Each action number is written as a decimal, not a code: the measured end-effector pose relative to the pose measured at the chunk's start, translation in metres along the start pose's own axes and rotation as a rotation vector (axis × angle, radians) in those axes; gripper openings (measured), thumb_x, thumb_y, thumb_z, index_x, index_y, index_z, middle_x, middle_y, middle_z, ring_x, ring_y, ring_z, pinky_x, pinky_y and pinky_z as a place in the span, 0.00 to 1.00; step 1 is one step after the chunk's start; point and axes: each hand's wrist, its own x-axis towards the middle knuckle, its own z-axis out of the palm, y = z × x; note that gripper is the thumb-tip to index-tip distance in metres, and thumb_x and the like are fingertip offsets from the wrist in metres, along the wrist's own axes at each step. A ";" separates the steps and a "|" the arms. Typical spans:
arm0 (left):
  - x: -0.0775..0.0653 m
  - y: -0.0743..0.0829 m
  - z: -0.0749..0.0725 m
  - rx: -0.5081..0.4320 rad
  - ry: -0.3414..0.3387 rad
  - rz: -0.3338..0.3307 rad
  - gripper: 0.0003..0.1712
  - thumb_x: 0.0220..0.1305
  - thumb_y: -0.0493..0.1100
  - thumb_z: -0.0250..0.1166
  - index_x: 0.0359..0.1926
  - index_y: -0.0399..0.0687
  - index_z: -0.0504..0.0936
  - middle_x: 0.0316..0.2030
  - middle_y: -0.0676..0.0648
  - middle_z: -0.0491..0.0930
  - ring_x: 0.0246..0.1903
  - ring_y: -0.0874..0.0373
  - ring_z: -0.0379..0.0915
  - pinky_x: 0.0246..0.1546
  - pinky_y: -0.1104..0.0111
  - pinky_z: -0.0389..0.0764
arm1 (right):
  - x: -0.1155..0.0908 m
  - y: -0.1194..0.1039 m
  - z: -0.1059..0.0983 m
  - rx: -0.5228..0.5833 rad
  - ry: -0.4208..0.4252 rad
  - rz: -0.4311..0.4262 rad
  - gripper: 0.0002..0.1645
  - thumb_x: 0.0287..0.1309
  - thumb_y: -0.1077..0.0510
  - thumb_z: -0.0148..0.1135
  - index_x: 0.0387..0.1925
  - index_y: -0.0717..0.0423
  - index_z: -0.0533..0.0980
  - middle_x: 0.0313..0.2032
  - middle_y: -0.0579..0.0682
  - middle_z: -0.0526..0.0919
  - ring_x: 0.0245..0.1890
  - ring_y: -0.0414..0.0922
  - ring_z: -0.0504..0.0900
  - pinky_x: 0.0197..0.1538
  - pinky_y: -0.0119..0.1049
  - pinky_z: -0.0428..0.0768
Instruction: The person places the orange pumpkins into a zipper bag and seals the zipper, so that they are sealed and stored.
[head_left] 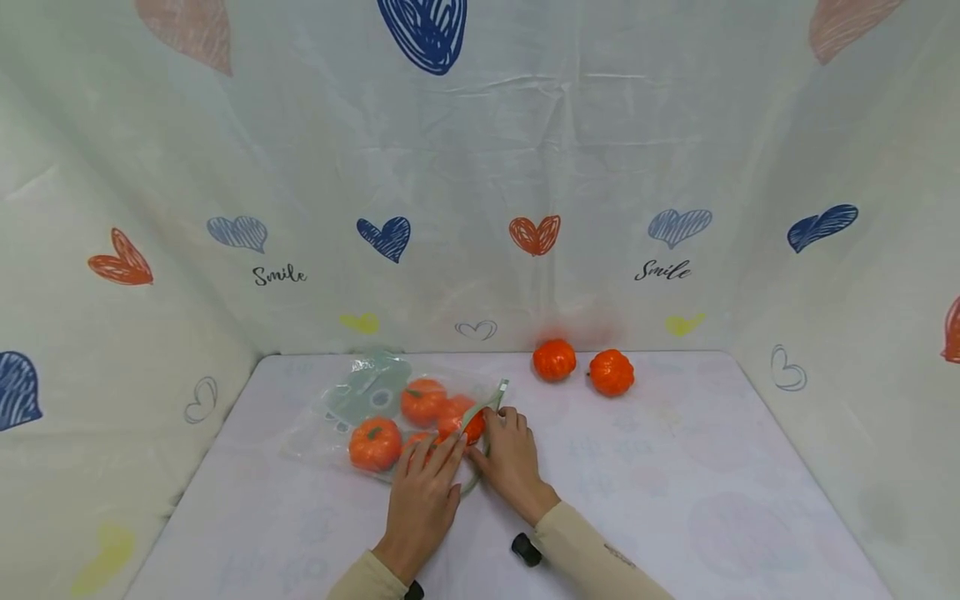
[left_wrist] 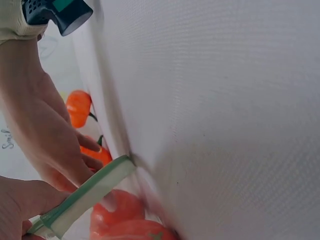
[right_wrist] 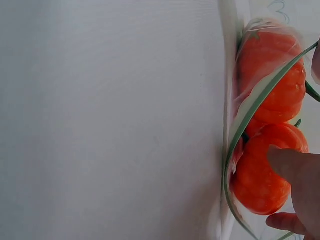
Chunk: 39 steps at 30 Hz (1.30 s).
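A clear plastic bag with a green-edged mouth (head_left: 367, 387) lies left of the table's middle with several orange pumpkins (head_left: 376, 444) inside. My left hand (head_left: 426, 504) reaches over the bag's near right side; in the left wrist view its thumb (left_wrist: 37, 197) and fingers pinch the green rim (left_wrist: 95, 192). At the bag's mouth my right hand (head_left: 513, 458) holds an orange pumpkin (right_wrist: 260, 175), with the thumb (right_wrist: 290, 162) pressed on its side. The right wrist view shows this pumpkin within the curved green rim, touching another pumpkin (right_wrist: 272, 75). Its far side is hidden.
Two more pumpkins, one at the back edge (head_left: 554, 360) and one just right of it (head_left: 611, 372), stand on the white table (head_left: 675, 500). A curtain printed with hearts (head_left: 480, 167) hangs behind and along both sides. A black wrist device (head_left: 527, 550) sits by the right sleeve.
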 end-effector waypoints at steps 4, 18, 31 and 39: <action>-0.001 0.001 -0.001 0.007 -0.025 -0.008 0.47 0.33 0.40 0.89 0.62 0.44 0.86 0.60 0.48 0.85 0.59 0.43 0.77 0.62 0.49 0.76 | -0.005 0.006 -0.008 0.039 -0.011 0.029 0.40 0.56 0.47 0.81 0.65 0.61 0.78 0.56 0.63 0.77 0.54 0.60 0.78 0.53 0.52 0.82; -0.001 -0.002 -0.001 0.010 -0.021 -0.001 0.46 0.34 0.40 0.89 0.62 0.43 0.86 0.59 0.47 0.85 0.57 0.43 0.77 0.62 0.50 0.76 | -0.002 0.090 -0.070 -0.021 0.142 0.060 0.41 0.55 0.54 0.82 0.66 0.64 0.74 0.58 0.65 0.75 0.56 0.63 0.76 0.55 0.58 0.80; 0.001 -0.001 0.000 0.004 -0.030 -0.014 0.46 0.35 0.39 0.89 0.62 0.43 0.85 0.59 0.47 0.85 0.58 0.43 0.77 0.61 0.49 0.77 | 0.013 0.162 -0.111 -0.036 0.059 0.239 0.46 0.62 0.57 0.75 0.71 0.74 0.62 0.65 0.76 0.67 0.64 0.73 0.67 0.65 0.70 0.71; 0.001 -0.001 0.000 0.009 -0.043 -0.013 0.46 0.35 0.40 0.89 0.62 0.44 0.86 0.59 0.47 0.85 0.58 0.42 0.77 0.62 0.48 0.77 | 0.026 0.181 -0.116 -0.007 -0.027 0.284 0.52 0.63 0.55 0.74 0.75 0.75 0.56 0.69 0.77 0.64 0.66 0.75 0.65 0.68 0.72 0.68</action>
